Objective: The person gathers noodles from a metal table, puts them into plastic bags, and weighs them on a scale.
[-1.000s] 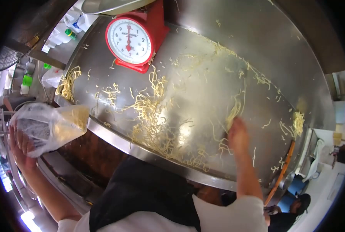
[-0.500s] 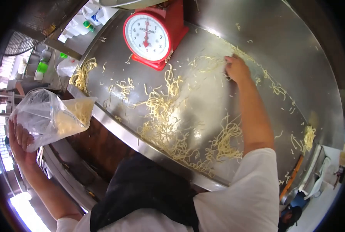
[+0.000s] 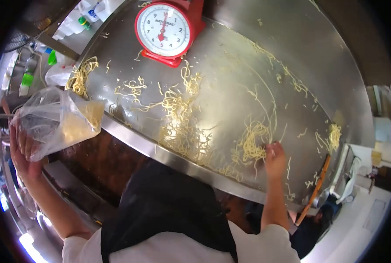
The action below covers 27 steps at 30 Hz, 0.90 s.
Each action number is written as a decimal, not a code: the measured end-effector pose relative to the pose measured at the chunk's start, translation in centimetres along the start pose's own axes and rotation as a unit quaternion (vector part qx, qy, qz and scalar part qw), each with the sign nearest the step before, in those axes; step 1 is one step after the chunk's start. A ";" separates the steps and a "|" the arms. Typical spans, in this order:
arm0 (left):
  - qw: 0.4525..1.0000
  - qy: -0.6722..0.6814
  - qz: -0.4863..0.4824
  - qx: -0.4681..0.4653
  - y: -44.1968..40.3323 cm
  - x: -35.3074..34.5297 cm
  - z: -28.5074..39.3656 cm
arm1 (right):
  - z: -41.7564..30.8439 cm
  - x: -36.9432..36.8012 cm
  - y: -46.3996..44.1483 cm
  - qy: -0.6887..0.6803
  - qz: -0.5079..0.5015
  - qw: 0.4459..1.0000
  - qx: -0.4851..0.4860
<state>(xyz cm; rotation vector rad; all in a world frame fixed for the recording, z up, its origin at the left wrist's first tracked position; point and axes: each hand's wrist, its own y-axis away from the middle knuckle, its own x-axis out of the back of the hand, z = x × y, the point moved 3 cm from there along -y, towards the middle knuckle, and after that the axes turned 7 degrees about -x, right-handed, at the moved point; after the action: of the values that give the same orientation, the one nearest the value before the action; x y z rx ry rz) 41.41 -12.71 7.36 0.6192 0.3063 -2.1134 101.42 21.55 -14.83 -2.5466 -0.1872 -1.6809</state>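
Observation:
My left hand (image 3: 28, 147) grips a clear plastic bag (image 3: 44, 116) at the left, off the table's edge. Pale yellow noodles (image 3: 84, 122) lie inside it, toward the end pointing at the table. On the metal table, my right hand (image 3: 275, 163) is at the right side of a loose noodle pile (image 3: 254, 140). Its fingers are drawn together on noodle strands, and a long strand trails away from it up the table. A larger heap of noodles (image 3: 178, 114) is spread left of that pile, near the front edge.
A red dial scale (image 3: 162, 30) stands at the back left of the metal table (image 3: 230, 101). More noodles (image 3: 84, 76) lie at the left corner and another clump (image 3: 334, 136) at the right. A wooden stick (image 3: 313, 190) rests by the right edge. A person (image 3: 311, 228) is at lower right.
My right hand has come back from the far part of the table to the right-hand noodle pile, with strands trailing. My left hand still holds the bag in about the same place. The view has shifted slightly.

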 end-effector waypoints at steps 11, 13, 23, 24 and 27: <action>0.987 0.090 -0.134 0.026 -6.8 2.9 -0.4 | -21.8 -5.5 4.7 -0.099 -0.221 0.970 -0.004; 0.981 0.105 -0.163 0.031 -7.0 3.9 0.7 | -18.3 -5.3 1.5 -0.082 -0.093 0.992 -0.019; 0.984 0.117 -0.133 0.024 -5.6 7.5 3.1 | -26.3 -12.1 -1.8 0.013 -0.094 0.995 0.008; 0.985 0.108 -0.131 0.024 -5.6 7.8 3.2 | -28.4 -13.4 -2.0 0.025 -0.125 0.991 0.032; 0.987 0.097 -0.129 0.012 -5.5 8.7 3.6 | -35.7 -15.9 0.2 0.040 -0.162 0.981 0.095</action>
<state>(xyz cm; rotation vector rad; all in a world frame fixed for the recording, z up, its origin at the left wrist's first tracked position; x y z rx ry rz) 31.60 -17.15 5.71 0.8393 0.4940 -2.3097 62.82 15.53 -15.39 -2.4023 -0.7538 -1.7624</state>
